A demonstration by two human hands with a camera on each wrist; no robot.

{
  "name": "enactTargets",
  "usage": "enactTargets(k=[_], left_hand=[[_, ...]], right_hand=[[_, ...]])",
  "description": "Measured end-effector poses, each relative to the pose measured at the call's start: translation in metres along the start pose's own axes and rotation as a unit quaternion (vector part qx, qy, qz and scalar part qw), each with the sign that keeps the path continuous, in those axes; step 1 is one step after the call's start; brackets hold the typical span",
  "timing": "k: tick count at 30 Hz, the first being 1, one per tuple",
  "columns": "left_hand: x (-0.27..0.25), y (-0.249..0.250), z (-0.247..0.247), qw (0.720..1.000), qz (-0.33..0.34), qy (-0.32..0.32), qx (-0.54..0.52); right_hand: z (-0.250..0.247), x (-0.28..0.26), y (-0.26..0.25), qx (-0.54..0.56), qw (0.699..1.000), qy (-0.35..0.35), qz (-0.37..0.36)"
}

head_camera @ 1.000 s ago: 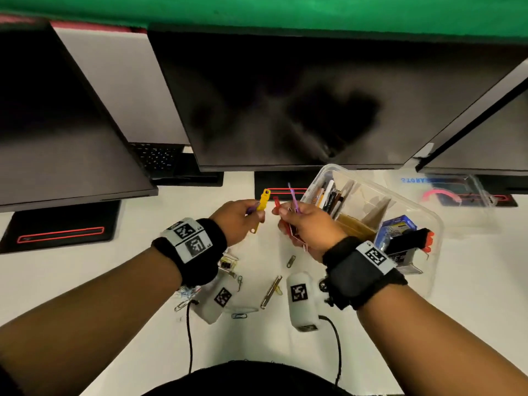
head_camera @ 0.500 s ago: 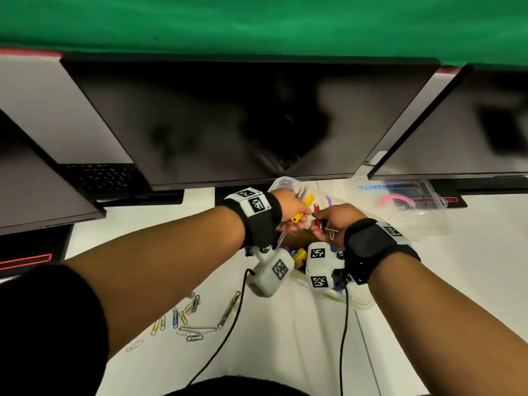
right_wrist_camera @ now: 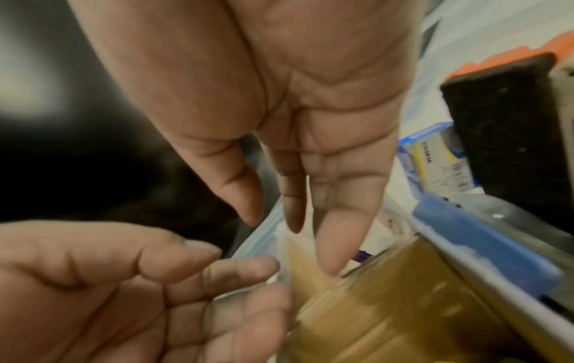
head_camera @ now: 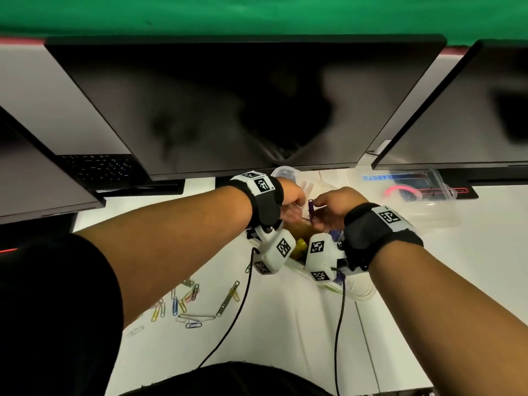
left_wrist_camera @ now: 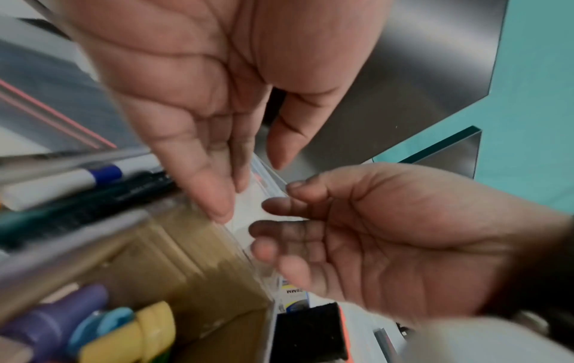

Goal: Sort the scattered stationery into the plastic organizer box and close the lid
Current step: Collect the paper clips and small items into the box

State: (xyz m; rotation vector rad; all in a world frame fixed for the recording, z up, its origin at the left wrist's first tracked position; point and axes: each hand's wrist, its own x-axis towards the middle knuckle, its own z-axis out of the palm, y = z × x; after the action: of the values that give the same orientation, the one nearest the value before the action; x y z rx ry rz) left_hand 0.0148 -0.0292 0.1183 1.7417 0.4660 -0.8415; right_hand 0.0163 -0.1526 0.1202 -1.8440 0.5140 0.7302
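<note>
With paper clips (head_camera: pixel 183 302) scattered on the table (head_camera: pixel 285 332) at the left, the left hand (head_camera: pixel 290 200) and right hand (head_camera: pixel 333 208) hover over the plastic organizer box (left_wrist_camera: pixel 264 172), fingers relaxed and seemingly empty, so the sensible move is withdrawing without nudging the box's thin rim.

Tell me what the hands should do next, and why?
Probably the left hand should reach down to the paper clips on the table and pick some up. It and the right hand look empty, fingers relaxed above the open box, while the clips lie loose outside it, nearer the left arm.
</note>
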Motion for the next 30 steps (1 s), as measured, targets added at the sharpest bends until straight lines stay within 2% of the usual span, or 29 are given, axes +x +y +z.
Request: enactTargets(k=[5, 9, 11, 14, 17, 20, 22, 26, 30], left_hand=[[-0.020, -0.031, -0.044, 0.992, 0.062, 0.045, 0.102], [-0.039, -0.082, -0.087, 0.971, 0.079, 0.081, 0.210], [-0.045, -0.113, -0.105, 0.963, 0.059, 0.083, 0.249], [-0.050, -0.156, -0.121, 0.937, 0.038, 0.068, 0.342], [-0.052, -0.192, -0.125, 0.903, 0.035, 0.049, 0.424], [-0.049, -0.222, -0.127, 0.890, 0.047, 0.040, 0.451], [-0.048, -0.236, -0.126, 0.887, 0.061, 0.029, 0.458], [-0.049, -0.252, -0.114, 0.870, 0.095, -0.027, 0.483], [-0.044, -0.263, -0.093, 0.820, 0.140, -0.070, 0.551]], right_hand=[[0.045, -0.026, -0.006, -0.145, 0.977, 0.028, -0.156], [0.103, -0.040, 0.009, -0.245, 0.938, -0.064, -0.238], [0.132, -0.041, 0.020, -0.323, 0.897, -0.089, -0.289], [0.166, -0.038, 0.042, -0.459, 0.814, -0.128, -0.332], [0.191, -0.029, 0.068, -0.561, 0.739, -0.189, -0.321], [0.200, -0.022, 0.086, -0.620, 0.696, -0.218, -0.290], [0.200, -0.018, 0.094, -0.641, 0.682, -0.218, -0.277], [0.197, -0.011, 0.105, -0.647, 0.677, -0.203, -0.284], [0.197, -0.005, 0.108, -0.649, 0.681, -0.185, -0.284]])
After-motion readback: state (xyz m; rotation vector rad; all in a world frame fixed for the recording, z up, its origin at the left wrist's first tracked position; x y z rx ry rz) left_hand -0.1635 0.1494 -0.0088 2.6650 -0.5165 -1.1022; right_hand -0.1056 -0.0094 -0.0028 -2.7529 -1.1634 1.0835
